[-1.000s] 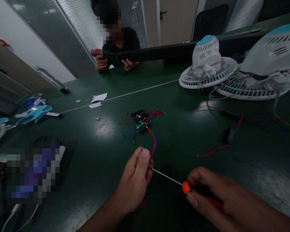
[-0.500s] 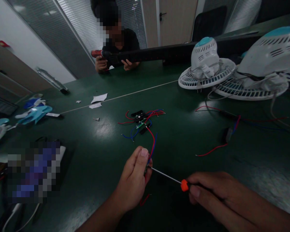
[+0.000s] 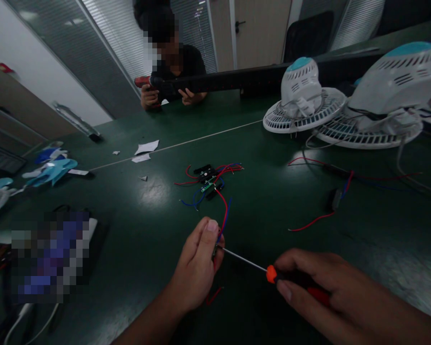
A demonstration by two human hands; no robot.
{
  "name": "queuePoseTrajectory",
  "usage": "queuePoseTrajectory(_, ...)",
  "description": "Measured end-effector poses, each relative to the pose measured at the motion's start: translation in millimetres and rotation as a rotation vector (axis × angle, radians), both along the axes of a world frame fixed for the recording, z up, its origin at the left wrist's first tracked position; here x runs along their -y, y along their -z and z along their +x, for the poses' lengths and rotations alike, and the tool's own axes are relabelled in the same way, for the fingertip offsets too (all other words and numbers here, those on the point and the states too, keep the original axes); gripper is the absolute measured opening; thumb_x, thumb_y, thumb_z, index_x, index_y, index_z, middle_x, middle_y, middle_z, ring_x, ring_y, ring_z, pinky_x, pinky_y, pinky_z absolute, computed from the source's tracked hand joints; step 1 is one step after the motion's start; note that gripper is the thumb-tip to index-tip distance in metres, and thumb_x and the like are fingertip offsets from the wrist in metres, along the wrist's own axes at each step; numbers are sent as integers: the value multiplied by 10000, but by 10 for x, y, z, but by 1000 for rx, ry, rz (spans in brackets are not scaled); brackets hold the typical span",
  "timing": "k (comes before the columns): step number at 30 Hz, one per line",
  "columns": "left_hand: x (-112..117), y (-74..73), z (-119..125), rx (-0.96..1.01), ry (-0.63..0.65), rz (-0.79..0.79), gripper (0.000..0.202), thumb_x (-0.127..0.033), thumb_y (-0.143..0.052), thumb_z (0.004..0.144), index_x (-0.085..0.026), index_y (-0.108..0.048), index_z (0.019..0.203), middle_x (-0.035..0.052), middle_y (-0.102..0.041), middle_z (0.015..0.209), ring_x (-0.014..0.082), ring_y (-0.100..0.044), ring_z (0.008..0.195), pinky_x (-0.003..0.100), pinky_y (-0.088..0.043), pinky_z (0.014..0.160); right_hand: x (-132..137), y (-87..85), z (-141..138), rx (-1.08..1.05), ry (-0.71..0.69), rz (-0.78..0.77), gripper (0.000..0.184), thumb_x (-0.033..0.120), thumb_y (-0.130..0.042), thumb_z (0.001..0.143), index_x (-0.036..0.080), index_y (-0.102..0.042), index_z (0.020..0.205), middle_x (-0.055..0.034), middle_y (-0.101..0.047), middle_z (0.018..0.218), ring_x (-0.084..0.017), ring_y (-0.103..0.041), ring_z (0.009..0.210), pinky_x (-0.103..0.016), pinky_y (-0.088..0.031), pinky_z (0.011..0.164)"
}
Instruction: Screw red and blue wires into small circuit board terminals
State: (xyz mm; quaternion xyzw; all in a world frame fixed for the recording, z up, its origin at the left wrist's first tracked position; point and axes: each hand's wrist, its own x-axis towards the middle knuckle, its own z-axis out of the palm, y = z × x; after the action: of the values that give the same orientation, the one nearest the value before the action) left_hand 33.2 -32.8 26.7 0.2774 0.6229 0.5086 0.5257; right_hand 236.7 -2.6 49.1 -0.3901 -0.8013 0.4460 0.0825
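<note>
My left hand (image 3: 197,263) pinches a small circuit board, mostly hidden by the fingers, with red and blue wires (image 3: 226,215) coming out above the thumb. In my right hand (image 3: 323,287) is a screwdriver (image 3: 271,274) with an orange and black handle. Its thin metal shaft points left, and the tip meets the held piece at my left fingertips. Just beyond, a cluster of small circuit boards (image 3: 209,184) with red and blue wires lies on the green table (image 3: 129,249). A short red wire end shows below my left hand.
White fan heads (image 3: 301,91) with grilles sit face down at the back right. A black wired module (image 3: 334,199) lies to the right. Paper scraps (image 3: 147,147) and blue fan blades (image 3: 53,171) are on the left. Across the table a person (image 3: 181,62) holds a red tool.
The fingers of my right hand have opened slightly around the screwdriver handle, showing more of its red part. My left hand keeps its grip. The whole view has shifted slightly.
</note>
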Motion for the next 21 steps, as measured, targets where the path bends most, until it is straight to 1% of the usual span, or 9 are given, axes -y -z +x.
queuePoseTrajectory(6, 8, 4, -3, 4, 9, 10, 425, -591, -625, 755, -180, -540, 688, -46, -504, 628, 72, -456, 522, 143, -385, 447, 28, 0, 6, -35, 22, 25, 160, 214, -500, 854, 260, -654, 862, 5, -736, 760, -162, -704, 654, -255, -540, 565)
queuePoseTrajectory(12, 12, 26, -12, 44, -3, 10, 418, -575, -650, 743, -179, -532, 688, -48, -496, 631, 66, -449, 525, 135, -384, 448, 7, 2, -8, -41, 29, 31, 139, 204, -519, 829, 247, -652, 831, 0, -732, 729, -158, -698, 614, -245, -536, 536)
queuePoseTrajectory(18, 9, 6, -1, 6, 3, -5, 432, -599, -630, 745, -183, -528, 690, -43, -502, 628, 72, -453, 512, 146, -383, 440, 7, 16, 2, -51, 55, 72, 119, 168, -560, 797, 247, -643, 830, 10, -726, 712, -150, -681, 578, -244, -514, 508)
queuePoseTrajectory(21, 5, 7, -2, -20, 29, -2, 437, -608, -612, 755, -186, -521, 682, -50, -489, 607, 71, -434, 492, 148, -367, 424, 19, 33, 0, -60, 43, 70, 118, 156, -565, 785, 246, -635, 816, 15, -721, 700, -146, -678, 574, -241, -512, 510)
